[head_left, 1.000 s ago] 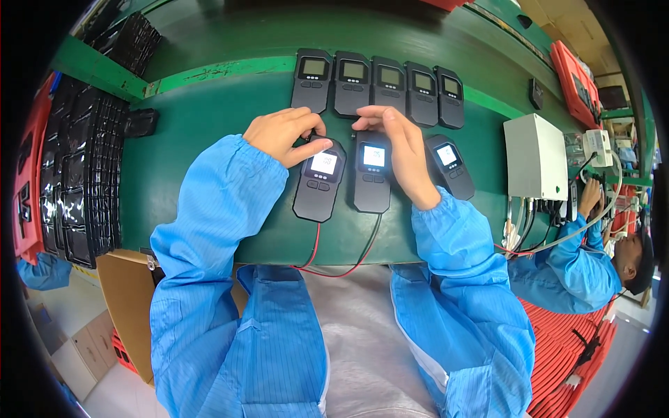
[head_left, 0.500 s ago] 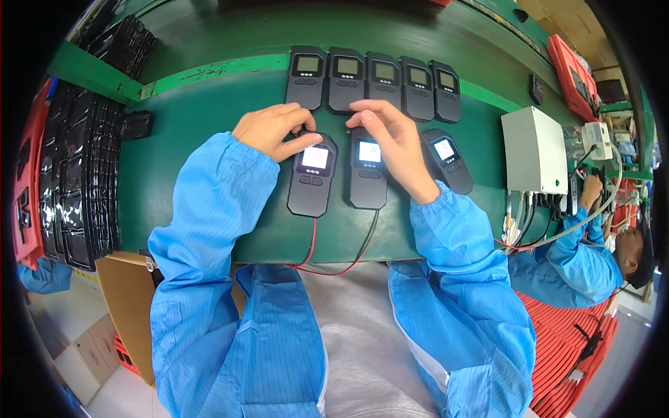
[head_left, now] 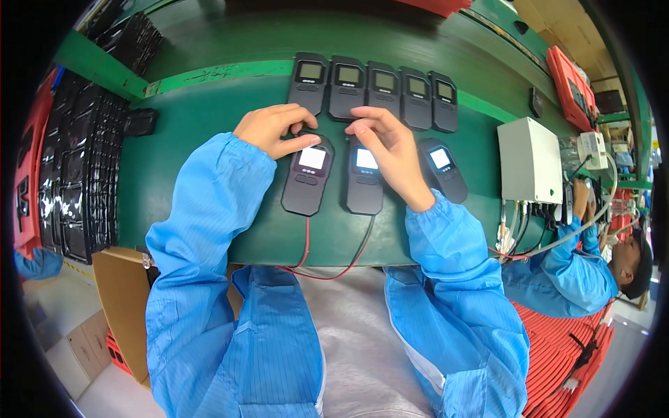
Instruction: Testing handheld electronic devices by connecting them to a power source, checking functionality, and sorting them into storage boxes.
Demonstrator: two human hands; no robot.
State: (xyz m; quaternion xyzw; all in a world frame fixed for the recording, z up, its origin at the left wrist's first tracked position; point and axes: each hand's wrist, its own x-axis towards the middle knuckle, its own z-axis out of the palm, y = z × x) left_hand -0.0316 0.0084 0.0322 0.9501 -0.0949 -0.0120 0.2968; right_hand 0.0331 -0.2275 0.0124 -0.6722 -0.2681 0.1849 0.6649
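Two black handheld meters with lit white screens lie side by side before me: the left meter (head_left: 302, 194) and the middle meter (head_left: 364, 196). A thin red and black cable (head_left: 306, 240) runs from their lower ends. My left hand (head_left: 279, 130) is closed at the top of the left meter, its thumb over the upper screen corner and its fingers curled at the top edge. Over the top end of the middle meter, my right hand (head_left: 391, 150) is loosely bent, thumb and forefinger apart. Whether it touches the meter is hard to see. A third lit meter (head_left: 453, 182) lies right of that hand.
Several meters with unlit screens (head_left: 383, 83) stand in a row farther back. A white box (head_left: 531, 160) with cables is at the right, where a co-worker (head_left: 568, 268) in blue sits. Stacked black trays (head_left: 77, 181) fill the left side.
My view has shifted slightly, so the meters sit a little lower in it. Both hands stay at the tops of the same meters; the right thumb has moved slightly.
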